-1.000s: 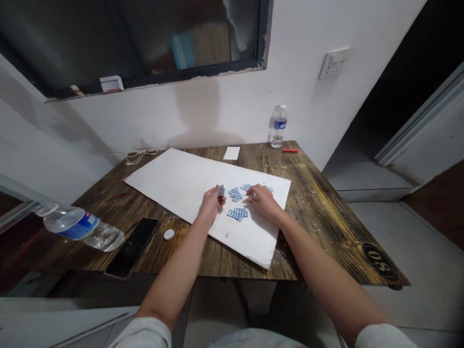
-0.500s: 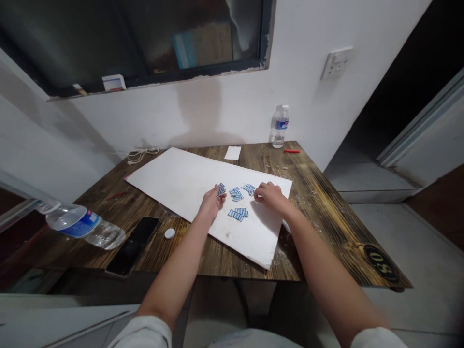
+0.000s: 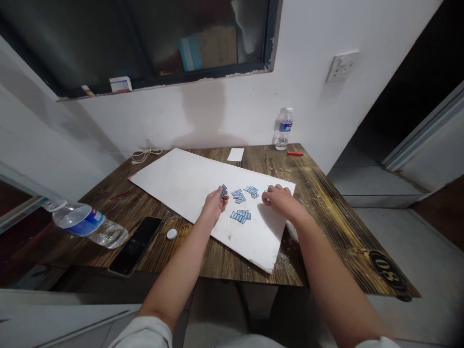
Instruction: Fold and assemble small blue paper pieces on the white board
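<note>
My left hand (image 3: 214, 203) is closed on a small stack of blue-and-white cards (image 3: 224, 191), held just above the white board (image 3: 174, 179). Three clusters of similar small pieces lie on the board: one in the middle (image 3: 238, 195), one farther back (image 3: 251, 191) and one nearer to me (image 3: 240, 216). To the right of the back cluster, my right hand (image 3: 276, 197) is over the board with its fingers bent together; a small pale edge shows by the fingertips, too small to make out.
On the wooden table (image 3: 326, 232) are a phone (image 3: 136, 245), a white cap (image 3: 171, 234), a lying bottle (image 3: 89, 223), a standing bottle (image 3: 284, 129), a red object (image 3: 295, 153), white paper (image 3: 235, 154) and a coiled cable (image 3: 145, 154).
My right hand has drawn a little to the right, away from the back cluster, which now shows more fully. My left hand keeps its stack. The whole view has shifted slightly.
</note>
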Tool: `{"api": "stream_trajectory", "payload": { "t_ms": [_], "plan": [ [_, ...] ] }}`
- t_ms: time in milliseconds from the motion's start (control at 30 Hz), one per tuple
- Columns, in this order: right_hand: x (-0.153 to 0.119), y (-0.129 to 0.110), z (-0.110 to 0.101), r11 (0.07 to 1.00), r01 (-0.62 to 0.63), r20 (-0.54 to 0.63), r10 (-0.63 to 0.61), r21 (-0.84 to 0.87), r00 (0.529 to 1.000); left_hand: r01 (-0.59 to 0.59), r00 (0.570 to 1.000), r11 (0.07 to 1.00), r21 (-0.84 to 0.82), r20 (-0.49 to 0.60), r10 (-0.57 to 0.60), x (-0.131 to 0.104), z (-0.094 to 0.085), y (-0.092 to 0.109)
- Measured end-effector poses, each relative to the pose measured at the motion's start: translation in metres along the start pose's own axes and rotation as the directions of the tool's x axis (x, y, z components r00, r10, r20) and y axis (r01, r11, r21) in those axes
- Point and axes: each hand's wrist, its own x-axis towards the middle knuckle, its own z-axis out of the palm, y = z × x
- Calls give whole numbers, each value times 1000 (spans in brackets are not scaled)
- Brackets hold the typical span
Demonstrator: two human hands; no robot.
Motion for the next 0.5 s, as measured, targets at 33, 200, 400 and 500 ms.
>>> {"api": "stream_trajectory", "payload": {
  "t_ms": [33, 200, 400, 500],
  "plan": [
    [0, -1, 0, 1000, 3, 4, -3, -6, 1000, 2, 1000, 1000, 5, -6, -2, 0, 0, 0],
    [2, -6, -1, 1000, 10, 28, -9, -27, 1000, -4, 1000, 1000, 13, -11, 4, 0, 1, 0],
    [6, -7, 2, 999, -16, 20, 17, -40, 1000, -6, 1000, 1000, 17, 0, 6, 2, -1, -1],
    [7, -5, 4, 999, -24, 7, 24, -33, 1000, -5, 1000, 1000, 19, 3, 5, 3, -1, -1]
  ]
}}
